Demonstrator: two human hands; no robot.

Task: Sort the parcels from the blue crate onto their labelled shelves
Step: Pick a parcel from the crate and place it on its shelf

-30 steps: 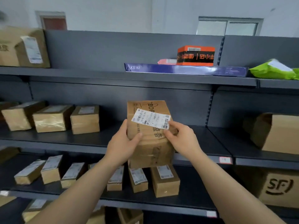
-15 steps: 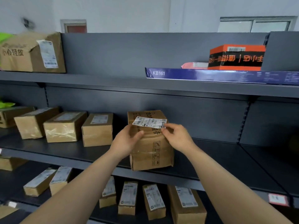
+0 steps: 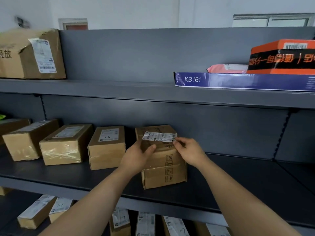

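Two hands are gripping one cardboard parcel (image 3: 163,167), which is standing on the dark grey metal middle shelf (image 3: 221,181), at about 6 o'clock from frame centre. Left hand (image 3: 136,156) is wrapping the parcel's left side, fingers curled, thumb lying across its front face. Right hand (image 3: 190,153) is closing on the top right corner, thumb and forefinger pinching the edge of a white paper label (image 3: 159,137) that is lying wrinkled across the top. Parcel is a tall rectangular carton, creased, banded with glossy clear tape and printed with black handling symbols.

At 9 o'clock of the parcel, four brown boxes (image 3: 106,147) are sitting in a row on the same shelf, the nearest just beside it but apart; one is showing shiny film wrap. At 1 o'clock, on the upper shelf, a flat blue box (image 3: 238,80) marked KB161 is bearing an orange-and-black carton (image 3: 281,57) and a pink mailer (image 3: 226,68). At 10 o'clock, a large dented carton (image 3: 32,55) is resting. Lower shelf is holding small labelled boxes (image 3: 36,212).
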